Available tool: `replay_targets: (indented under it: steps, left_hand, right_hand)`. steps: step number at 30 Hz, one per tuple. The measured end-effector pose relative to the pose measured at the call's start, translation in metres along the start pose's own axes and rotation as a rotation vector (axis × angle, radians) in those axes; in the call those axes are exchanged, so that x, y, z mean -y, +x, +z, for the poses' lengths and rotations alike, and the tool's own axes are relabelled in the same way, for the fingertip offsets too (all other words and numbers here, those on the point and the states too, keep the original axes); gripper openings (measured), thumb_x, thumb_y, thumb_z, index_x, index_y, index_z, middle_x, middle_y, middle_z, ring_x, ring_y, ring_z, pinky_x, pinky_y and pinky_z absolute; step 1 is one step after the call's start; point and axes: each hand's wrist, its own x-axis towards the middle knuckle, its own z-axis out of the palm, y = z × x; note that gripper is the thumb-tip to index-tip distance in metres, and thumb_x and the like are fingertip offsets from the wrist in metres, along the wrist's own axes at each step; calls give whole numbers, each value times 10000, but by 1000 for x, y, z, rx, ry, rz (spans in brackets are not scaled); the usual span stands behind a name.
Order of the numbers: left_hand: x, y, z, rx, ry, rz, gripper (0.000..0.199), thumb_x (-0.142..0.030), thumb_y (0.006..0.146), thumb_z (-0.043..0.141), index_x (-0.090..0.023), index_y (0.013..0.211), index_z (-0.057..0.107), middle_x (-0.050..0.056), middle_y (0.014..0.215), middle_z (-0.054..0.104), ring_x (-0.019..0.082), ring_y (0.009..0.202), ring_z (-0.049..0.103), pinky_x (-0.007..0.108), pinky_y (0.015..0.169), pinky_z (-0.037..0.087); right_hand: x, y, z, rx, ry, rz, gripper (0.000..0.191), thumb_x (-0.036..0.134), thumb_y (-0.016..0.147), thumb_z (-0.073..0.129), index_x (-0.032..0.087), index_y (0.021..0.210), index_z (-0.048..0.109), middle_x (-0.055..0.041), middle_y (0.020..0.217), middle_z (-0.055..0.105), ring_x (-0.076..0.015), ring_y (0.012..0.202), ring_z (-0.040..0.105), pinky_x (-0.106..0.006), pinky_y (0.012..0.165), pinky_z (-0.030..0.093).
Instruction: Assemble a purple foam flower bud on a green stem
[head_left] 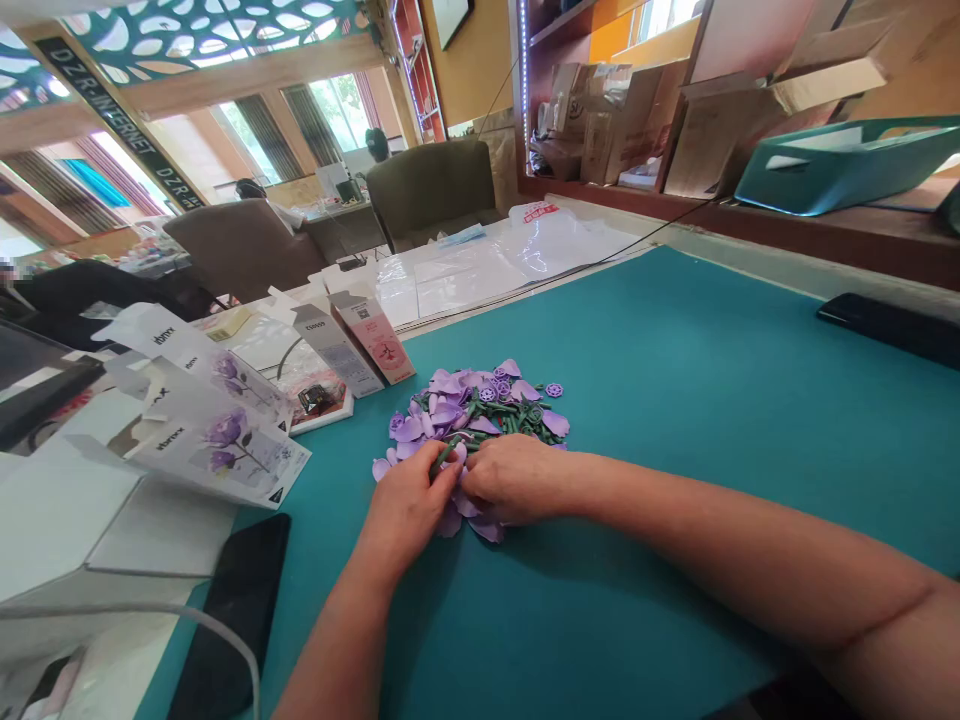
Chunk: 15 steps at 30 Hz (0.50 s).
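A loose pile of lilac plastic flower petals [480, 410] mixed with dark green stem pieces [487, 420] and small purple toothed discs [554, 390] lies on the teal mat [675, 400]. My left hand [405, 505] is at the near edge of the pile, its fingers closed around a green stem piece [445, 456]. My right hand [510, 480] is curled over the petals, its fingertips meeting my left hand. Whatever lies under my fingers is hidden.
Open printed boxes showing purple flowers [217, 430] stand left of the pile. Black phones lie at the mat's left [232, 620] and far right [892, 325]. Plastic sheeting [487, 265] covers the far table. Beyond are chairs, a seated person, cardboard boxes and a teal tray.
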Motion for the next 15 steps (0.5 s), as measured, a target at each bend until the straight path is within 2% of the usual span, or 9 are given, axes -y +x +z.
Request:
replay_targets:
  steps: [6,12,15]
  left_hand:
    - [-1,0,-2,-27,-21,-12,276,-418,851,426,-226,929,608,41,866,709,228,785,611,303,672,370]
    - [-1,-2,-3,-48,-80,18,304,-468,872,389,-235,866,585,9,779,675,209,726,588,297,647,367]
    - [-1,-2,-4,-52,-101,11,299,-464,866,403,-234,883,592,9,804,681,210,754,593,298,660,373]
  right_hand:
    - [5,3,8,10,-7,-42,166,221,837,600,152,919,727,-111,968,738,-255,913,664,-310,655,459]
    - [2,6,10,2,-40,-2,177,191,848,564,138,938,707,-130,959,733,-256,893,674,-317,662,473]
    - [2,6,7,17,-40,-3,159,178,840,578,141,931,703,-124,963,732,-244,893,669,-304,674,471]
